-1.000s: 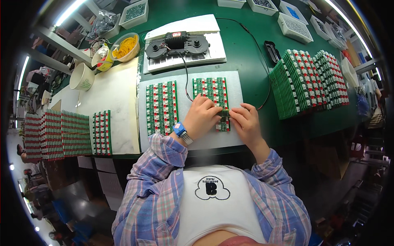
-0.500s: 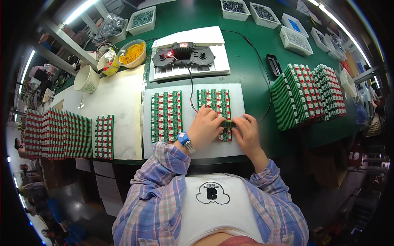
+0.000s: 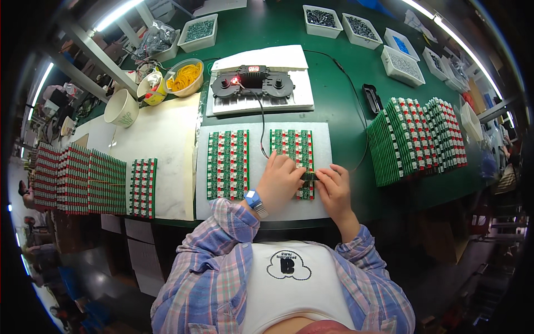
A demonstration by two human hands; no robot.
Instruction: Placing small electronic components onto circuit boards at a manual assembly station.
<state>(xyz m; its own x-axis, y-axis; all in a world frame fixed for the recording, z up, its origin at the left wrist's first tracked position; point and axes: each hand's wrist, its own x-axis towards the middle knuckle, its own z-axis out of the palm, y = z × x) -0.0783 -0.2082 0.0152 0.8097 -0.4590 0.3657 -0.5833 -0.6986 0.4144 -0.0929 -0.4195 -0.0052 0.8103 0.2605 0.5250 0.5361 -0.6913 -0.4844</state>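
Note:
My left hand (image 3: 280,181) bends over the right-hand green circuit board panel (image 3: 292,142), which carries rows of red and white parts. Between the fingertips of both hands lies a small dark strip (image 3: 309,176), held just above or on the panel; its kind is too small to make out. My right hand (image 3: 335,193) pinches the strip's right end, with thumb and forefinger together. The left thumb and fingers close on its other end. Beside them, a second circuit board panel (image 3: 228,165) lies flat on the white mat (image 3: 260,192). My hands hide the middle of the right-hand panel.
Behind the panels a black device with a red light (image 3: 253,82) sits on a white block, its cable (image 3: 263,125) running down to my left hand. Stacked panels stand at the right (image 3: 409,142) and left (image 3: 92,181). Parts bins (image 3: 403,78) and a bowl of yellow bands (image 3: 184,78) lie farther back.
The whole view has shifted slightly, so everything sits a little lower in it. Both hands keep nearly the same pose around the small dark strip.

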